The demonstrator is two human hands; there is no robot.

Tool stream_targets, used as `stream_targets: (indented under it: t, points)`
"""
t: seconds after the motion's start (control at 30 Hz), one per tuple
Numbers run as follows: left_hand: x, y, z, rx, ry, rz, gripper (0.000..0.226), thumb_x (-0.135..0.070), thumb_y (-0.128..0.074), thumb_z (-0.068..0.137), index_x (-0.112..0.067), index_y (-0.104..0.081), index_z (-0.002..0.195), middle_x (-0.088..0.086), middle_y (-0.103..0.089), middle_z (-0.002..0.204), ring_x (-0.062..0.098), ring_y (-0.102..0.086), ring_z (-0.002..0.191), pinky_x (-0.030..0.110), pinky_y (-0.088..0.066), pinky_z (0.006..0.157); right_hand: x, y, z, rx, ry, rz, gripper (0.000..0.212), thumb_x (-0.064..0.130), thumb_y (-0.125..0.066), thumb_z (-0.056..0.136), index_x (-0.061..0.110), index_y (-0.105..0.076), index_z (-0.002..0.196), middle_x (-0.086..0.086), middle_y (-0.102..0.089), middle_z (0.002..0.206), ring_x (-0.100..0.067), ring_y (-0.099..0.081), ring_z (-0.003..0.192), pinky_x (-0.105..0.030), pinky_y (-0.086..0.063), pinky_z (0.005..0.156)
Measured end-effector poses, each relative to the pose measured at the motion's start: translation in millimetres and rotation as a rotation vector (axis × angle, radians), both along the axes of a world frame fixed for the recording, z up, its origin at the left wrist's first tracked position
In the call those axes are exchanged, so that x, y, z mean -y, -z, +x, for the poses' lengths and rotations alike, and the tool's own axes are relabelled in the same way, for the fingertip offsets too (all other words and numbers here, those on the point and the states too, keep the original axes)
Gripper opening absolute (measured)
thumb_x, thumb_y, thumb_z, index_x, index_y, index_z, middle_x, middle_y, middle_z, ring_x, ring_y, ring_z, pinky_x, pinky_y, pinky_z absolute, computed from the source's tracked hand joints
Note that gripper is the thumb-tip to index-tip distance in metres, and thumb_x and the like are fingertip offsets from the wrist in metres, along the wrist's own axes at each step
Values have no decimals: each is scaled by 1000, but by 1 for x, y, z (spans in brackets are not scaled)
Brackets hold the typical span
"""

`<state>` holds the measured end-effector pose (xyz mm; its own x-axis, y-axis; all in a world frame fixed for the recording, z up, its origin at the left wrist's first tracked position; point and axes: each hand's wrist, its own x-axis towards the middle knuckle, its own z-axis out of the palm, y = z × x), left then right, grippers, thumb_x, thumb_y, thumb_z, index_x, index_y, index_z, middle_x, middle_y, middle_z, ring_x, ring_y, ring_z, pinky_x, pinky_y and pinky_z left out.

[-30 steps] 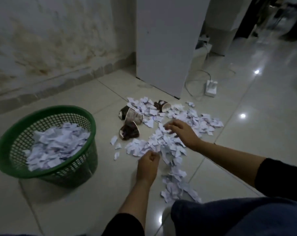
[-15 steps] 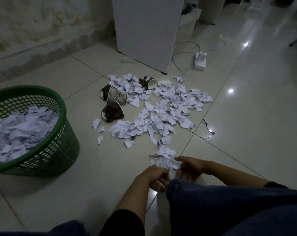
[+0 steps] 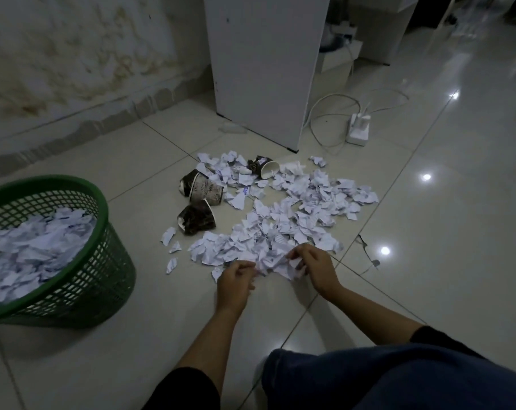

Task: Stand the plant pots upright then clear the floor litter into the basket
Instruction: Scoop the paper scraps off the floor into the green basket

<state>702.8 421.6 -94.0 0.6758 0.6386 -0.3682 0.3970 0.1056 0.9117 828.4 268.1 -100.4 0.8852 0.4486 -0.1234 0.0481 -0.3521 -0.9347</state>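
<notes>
Since half a second ago, both hands have been carried forward from just in front of the knee to the near edge of the paper scraps (image 3: 283, 220), and the view has been lifted slightly, so that more of the floor beyond the litter is shown.

Nearest the camera, a knee in dark blue cloth (image 3: 398, 377) is seen at the lower right, with black sleeves at both forearms. The left hand (image 3: 234, 281) is held with its fingers curled, and white scraps are pinched at its fingertips. The right hand (image 3: 315, 266) is likewise curled round a bunch of scraps, which is gathered between the two hands at the near edge of the pile.

To the left, well apart from the hands, a green mesh basket (image 3: 103, 261) is stood on the tiled floor (image 3: 132, 350), already partly filled with torn paper. Beyond the hands, the litter is spread across the tiles. At its left side, two dark patterned pots (image 3: 202, 189) (image 3: 196, 221) are left lying on their sides, touching one another; a third pot (image 3: 265, 167) is tipped over at the far edge of the scraps, its white inside turned toward the camera.

Farther off, a white cabinet panel (image 3: 265, 63) is stood by the stained wall (image 3: 73, 54), and a white power strip (image 3: 358, 128) with looped cable is laid to its right.
</notes>
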Motion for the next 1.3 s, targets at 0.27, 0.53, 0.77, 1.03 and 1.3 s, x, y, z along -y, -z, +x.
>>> stream_targets:
  t: [0.27,0.53,0.77,1.03,1.3]
  points:
    - [-23,-18,18,-111,-318,236,12,-11,-57,90,-8,-68,88,11,-66,89,24,-58,82,25,-39,66,26,20,47,199,217,-104,18,33,-52,91,24,-68,93,-2,-60,100,-17,-57,96,-37,-50,83]
    - [-79,-2,17,-296,-440,590,54,-20,-65,85,-11,-47,134,16,-36,146,35,-31,134,45,-29,108,9,30,86,402,194,-335,59,53,-49,81,26,-53,133,-10,-43,145,-31,-37,137,-52,-20,114]
    - [-120,46,13,-461,-179,497,53,-43,-42,97,-20,-38,144,9,-26,156,29,-21,143,41,-16,118,-13,52,84,349,62,-335,67,63,-30,84,31,-45,141,-2,-32,155,-24,-24,146,-53,-5,120]
    - [-35,50,43,-142,-116,394,56,-44,-45,96,-22,-33,146,2,-25,157,20,-13,146,41,-6,120,-35,51,34,340,-35,-116,40,44,-43,95,29,-56,130,6,-43,146,-9,-36,136,-33,-33,111]
    - [-15,48,58,-57,-124,605,82,-76,-32,80,-33,-18,149,-3,-11,160,20,-5,148,43,-10,120,-48,32,89,542,-22,-253,47,55,-45,88,41,-49,133,4,-31,155,-21,-23,146,-54,-12,117]
